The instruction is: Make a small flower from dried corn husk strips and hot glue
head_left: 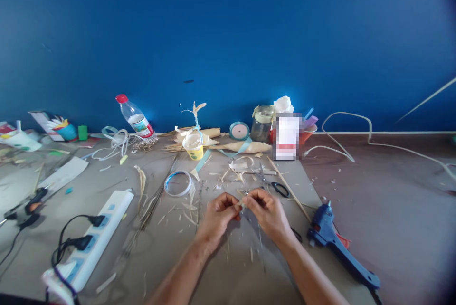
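Observation:
My left hand [221,214] and my right hand [266,210] meet above the middle of the table, thumbs and fingertips pinched together. Between them is a small pale strip of dried husk [241,203], mostly covered by the fingers. A thin stem or wire seems to hang below my right hand; what it belongs to is unclear. Just beyond the hands lie scissors [280,189] with black handles, blades pointing away. Husk scraps [239,176] are scattered behind the fingertips. A roll of tape [178,184] lies flat to the left of them.
A blue glue gun [342,245] lies at right, a white power strip [103,236] with plugged cords at left. Along the blue wall stand a tilted bottle [137,119], a yellow-white cup [193,147] holding a husk plant, a ribbon spool [239,131] and a glass jar [262,124].

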### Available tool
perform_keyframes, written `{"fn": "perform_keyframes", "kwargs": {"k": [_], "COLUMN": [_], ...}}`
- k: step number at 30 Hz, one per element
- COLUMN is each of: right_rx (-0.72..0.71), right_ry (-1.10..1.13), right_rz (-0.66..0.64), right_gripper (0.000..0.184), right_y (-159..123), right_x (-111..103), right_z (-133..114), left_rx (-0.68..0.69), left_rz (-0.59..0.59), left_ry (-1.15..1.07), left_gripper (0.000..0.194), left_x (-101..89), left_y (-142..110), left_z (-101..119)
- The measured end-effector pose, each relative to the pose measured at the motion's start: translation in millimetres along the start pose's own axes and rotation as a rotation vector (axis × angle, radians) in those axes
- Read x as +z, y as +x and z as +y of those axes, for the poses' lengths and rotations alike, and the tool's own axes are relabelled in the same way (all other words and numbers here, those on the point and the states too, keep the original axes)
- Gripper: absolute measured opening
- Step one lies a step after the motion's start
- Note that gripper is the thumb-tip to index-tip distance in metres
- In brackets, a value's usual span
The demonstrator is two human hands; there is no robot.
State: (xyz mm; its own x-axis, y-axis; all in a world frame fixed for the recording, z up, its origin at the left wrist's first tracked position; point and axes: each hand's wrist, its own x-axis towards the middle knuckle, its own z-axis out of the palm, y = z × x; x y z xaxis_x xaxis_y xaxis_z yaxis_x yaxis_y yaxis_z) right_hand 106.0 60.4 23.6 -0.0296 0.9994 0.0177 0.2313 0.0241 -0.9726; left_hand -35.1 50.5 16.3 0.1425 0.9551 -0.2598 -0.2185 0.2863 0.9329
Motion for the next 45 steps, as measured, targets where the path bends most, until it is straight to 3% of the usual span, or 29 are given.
{"fn": "perform_keyframes", "kwargs": {"k": [14, 19, 22, 25, 27, 29, 34, 38, 42, 45], "right_rx": [0.009, 0.022, 0.013, 0.022, 0.108, 0.234, 0.403, 0.389, 0.283, 0.007], "right_ry": [0.183, 0.289, 0.040, -0.511, -0.811, -0.978, -1.079, -1.069, -1.047, -0.880], "right_rz": [0.062, 0.213, 0.372, 0.544, 0.554, 0.477, 0.293, 0.293, 0.390, 0.530], "right_gripper": [0.026, 0.029, 0.037, 0.028, 0.019, 0.026, 0.024, 0.022, 0.018, 0.013], "right_y": [3, 8, 13, 20, 24, 27, 32, 32, 29, 25], "right_x": [0, -13, -33, -53, -63, -68, -71, -71, -70, -68], "right_z": [4, 1, 2, 13, 22, 30, 36, 35, 31, 23], "left_rx": [0.009, -0.003, -0.007, -0.020, -0.029, -0.033, -0.037, -0.035, -0.035, -0.037], "left_rz": [-0.013, 0.010, 0.043, 0.047, 0.028, 0.010, 0.000, 0.002, 0.005, 0.014], "left_ry": [0.184, 0.149, 0.069, 0.039, 0.041, 0.044, 0.039, 0.038, 0.040, 0.024], "left_gripper": [0.020, 0.017, 0.017, 0.017, 0.016, 0.014, 0.013, 0.013, 0.014, 0.016], "left_x": [3.1, 0.5, -3.4, -5.4, -5.2, -4.6, -3.9, -3.7, -3.2, -3.6], "left_y": [0, 2, 4, 4, 3, 1, 1, 1, 1, 1], "left_z": [8, 9, 7, 4, 4, 3, 2, 3, 4, 4]}}
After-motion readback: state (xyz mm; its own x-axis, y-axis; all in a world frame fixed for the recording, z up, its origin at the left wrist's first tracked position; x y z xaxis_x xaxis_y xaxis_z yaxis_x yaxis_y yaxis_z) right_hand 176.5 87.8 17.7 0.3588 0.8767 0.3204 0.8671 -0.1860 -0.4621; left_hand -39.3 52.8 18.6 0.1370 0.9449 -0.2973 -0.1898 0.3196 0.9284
